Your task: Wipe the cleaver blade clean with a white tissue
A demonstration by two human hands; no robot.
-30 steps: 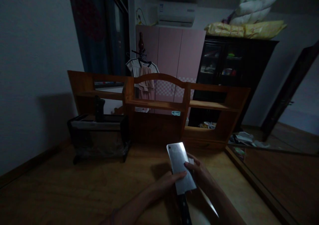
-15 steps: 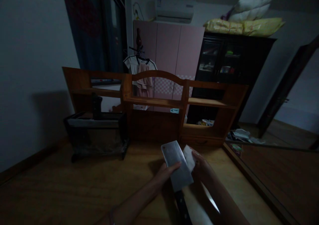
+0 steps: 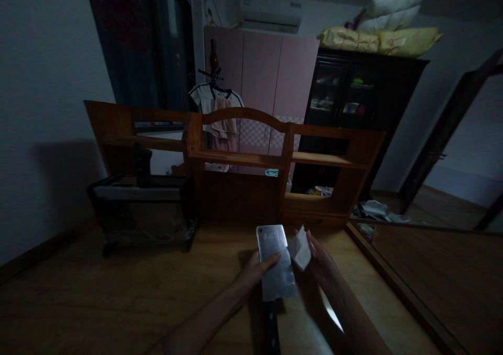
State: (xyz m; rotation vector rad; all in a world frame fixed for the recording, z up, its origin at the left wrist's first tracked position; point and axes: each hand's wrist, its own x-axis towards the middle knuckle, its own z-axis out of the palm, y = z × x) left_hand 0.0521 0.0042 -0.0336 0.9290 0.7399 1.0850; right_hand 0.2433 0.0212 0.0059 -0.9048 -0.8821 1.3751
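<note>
A cleaver [image 3: 277,283] with a broad grey blade and a black riveted handle is held over the wooden tabletop, its handle pointing down toward me. My left hand [image 3: 257,272] grips the blade from its left edge, thumb lying across the face and fingers hidden behind. Just right of the blade, my right hand [image 3: 319,258] is closed on a folded white tissue [image 3: 301,251]. The tissue sits close beside the blade's right edge; whether they touch I cannot tell.
On the left of the table [image 3: 157,292] stands a dark knife block [image 3: 145,203] with a black-handled knife in it. A wooden shelf unit [image 3: 239,158] runs along the back. A raised wooden rim [image 3: 387,271] borders the right side.
The cleaver has turned so its handle points more straight toward me. My right hand's tissue has come slightly away from the blade and shows more of its folded face. The view has shifted slightly.
</note>
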